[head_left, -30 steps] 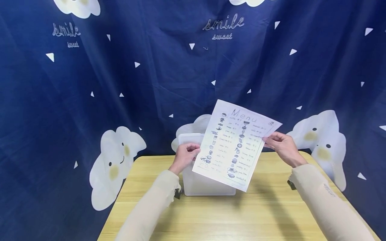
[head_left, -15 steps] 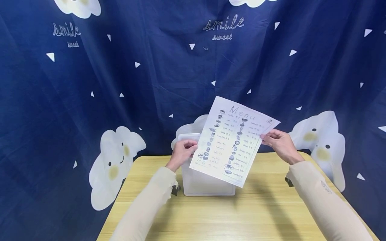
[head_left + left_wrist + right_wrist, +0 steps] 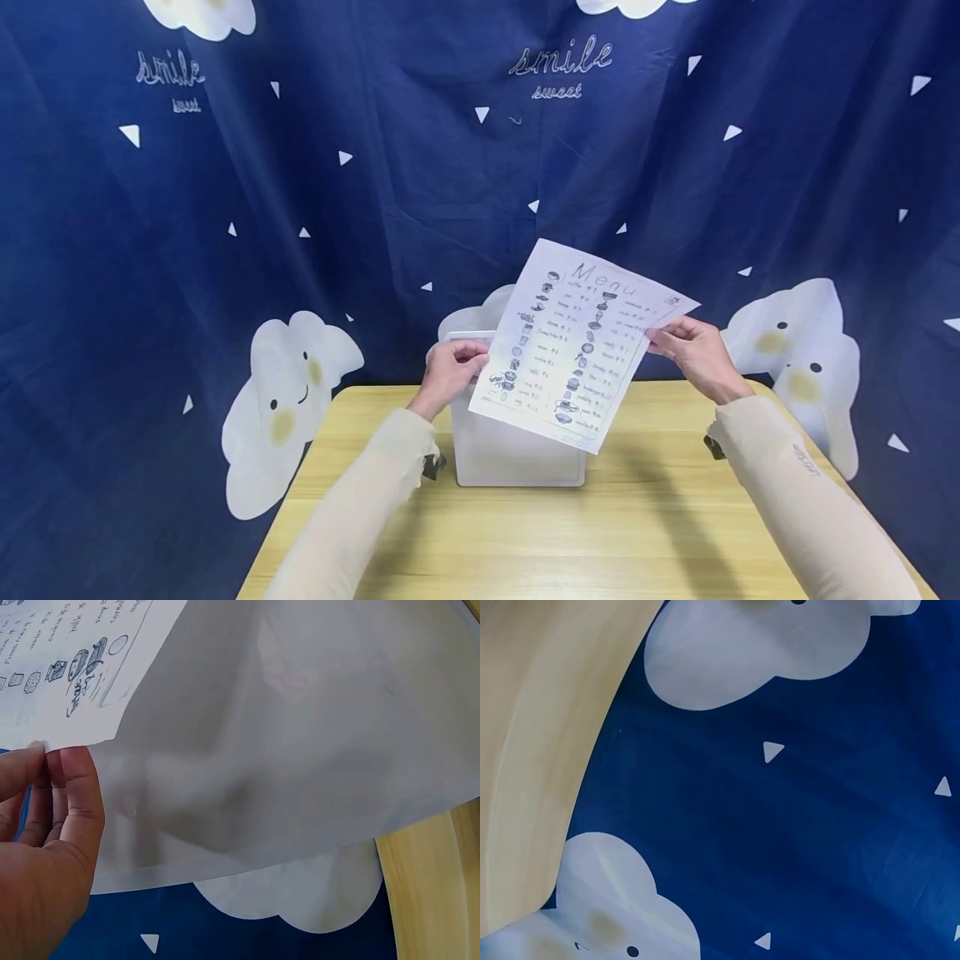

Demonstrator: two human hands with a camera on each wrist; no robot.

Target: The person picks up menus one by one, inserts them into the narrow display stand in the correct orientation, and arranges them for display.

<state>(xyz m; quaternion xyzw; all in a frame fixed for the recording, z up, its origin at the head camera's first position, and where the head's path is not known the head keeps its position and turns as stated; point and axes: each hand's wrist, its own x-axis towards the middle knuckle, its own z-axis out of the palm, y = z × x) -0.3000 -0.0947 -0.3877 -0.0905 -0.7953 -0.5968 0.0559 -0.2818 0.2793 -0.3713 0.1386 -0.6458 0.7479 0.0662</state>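
Head view: the handwritten menu sheet [image 3: 566,354] is suspended between both hands, above the wooden table [image 3: 480,542], tilted clockwise. The left hand [image 3: 447,375] pinches its left edge near the lower corner; the right hand [image 3: 696,354] pinches its right edge near the upper corner. Behind the sheet, partly covered, stands a white bin [image 3: 502,467].

Cream sleeves [image 3: 360,508] are leaving the left hand [image 3: 447,375] and right hand [image 3: 701,358] bare
Grey lettering [image 3: 807,460] is marking the right sleeve [image 3: 795,508] — dark pieces [image 3: 432,467] are showing at the inner side of both cuffs [image 3: 411,437].
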